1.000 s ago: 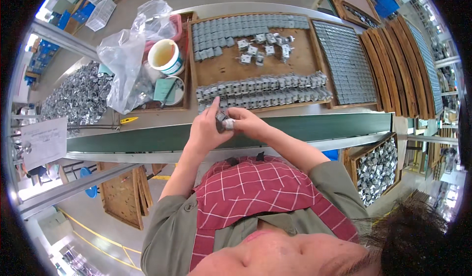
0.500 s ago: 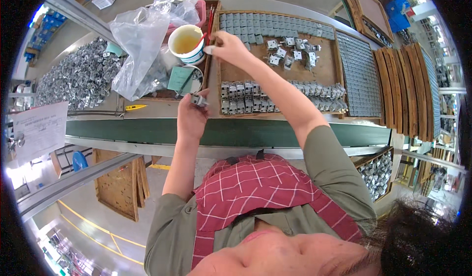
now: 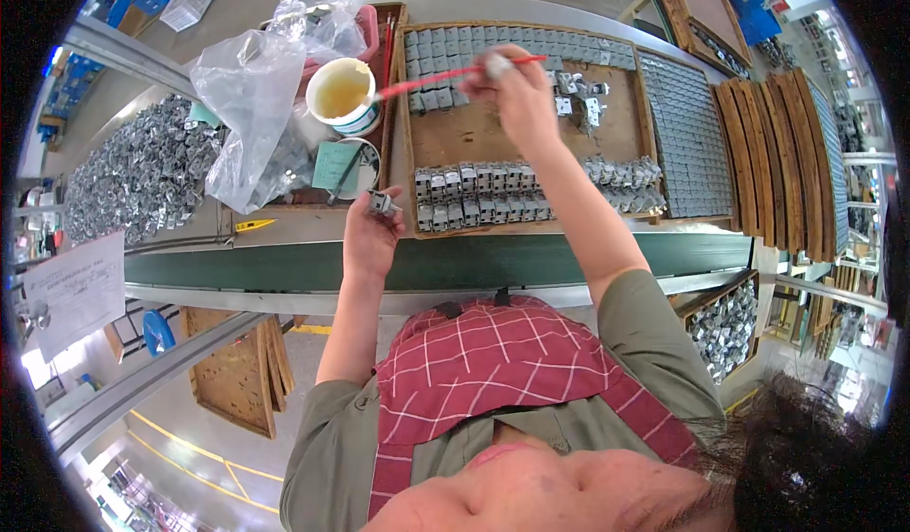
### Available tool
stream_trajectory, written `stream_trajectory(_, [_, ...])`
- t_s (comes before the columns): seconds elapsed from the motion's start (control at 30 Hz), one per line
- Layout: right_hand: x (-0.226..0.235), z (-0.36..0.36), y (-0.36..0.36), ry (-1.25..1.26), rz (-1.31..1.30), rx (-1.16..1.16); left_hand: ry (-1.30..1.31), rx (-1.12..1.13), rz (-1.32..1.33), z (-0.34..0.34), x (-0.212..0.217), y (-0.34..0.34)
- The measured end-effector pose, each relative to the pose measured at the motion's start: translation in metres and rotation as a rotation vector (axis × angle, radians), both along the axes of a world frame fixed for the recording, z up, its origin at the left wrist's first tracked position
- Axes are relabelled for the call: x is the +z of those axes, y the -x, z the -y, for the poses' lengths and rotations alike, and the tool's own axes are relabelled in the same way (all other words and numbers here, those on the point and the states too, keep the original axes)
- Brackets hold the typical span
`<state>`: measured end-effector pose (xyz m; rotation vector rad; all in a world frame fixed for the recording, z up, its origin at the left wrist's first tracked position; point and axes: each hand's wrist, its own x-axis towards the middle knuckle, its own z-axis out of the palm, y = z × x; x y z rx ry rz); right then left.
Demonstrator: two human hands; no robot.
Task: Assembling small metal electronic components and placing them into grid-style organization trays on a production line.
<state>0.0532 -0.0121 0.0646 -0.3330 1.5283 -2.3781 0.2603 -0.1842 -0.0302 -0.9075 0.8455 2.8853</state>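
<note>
Right hand (image 3: 517, 96), pinching a red-handled brush (image 3: 445, 73) whose long axis runs leftward to the paste cup (image 3: 341, 94), stays up-right of the left hand (image 3: 372, 238), which pinches a small metal part (image 3: 382, 204) beside the wooden tray (image 3: 531, 143).

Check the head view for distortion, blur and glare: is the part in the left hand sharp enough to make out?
Head view: strong fisheye bend, the green bench edge curves and the corners go black. Lighting is even, with glare on the plastic bag. The left hand holds a small metal part, fairly sharp but too small for detail. The right hand and its red brush look slightly soft.
</note>
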Motion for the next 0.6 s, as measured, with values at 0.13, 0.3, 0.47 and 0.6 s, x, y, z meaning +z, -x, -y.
stream_trajectory(0.13, [-0.027,-0.060,0.000,0.019,0.118,-0.023,0.067,0.005,0.054,-0.003,-0.014,0.006])
stream_trajectory(0.3, [-0.045,-0.064,-0.019,-0.108,0.081,0.078,0.074,-0.018,0.039,-0.002,-0.026,0.011])
stream_trajectory(0.47, [-0.041,-0.060,-0.027,-0.332,-0.026,0.250,0.188,0.011,0.041,-0.010,-0.024,0.018])
stream_trajectory(0.6, [-0.006,-0.088,-0.019,-0.182,-0.050,-0.044,0.252,0.093,0.034,-0.016,-0.008,0.019])
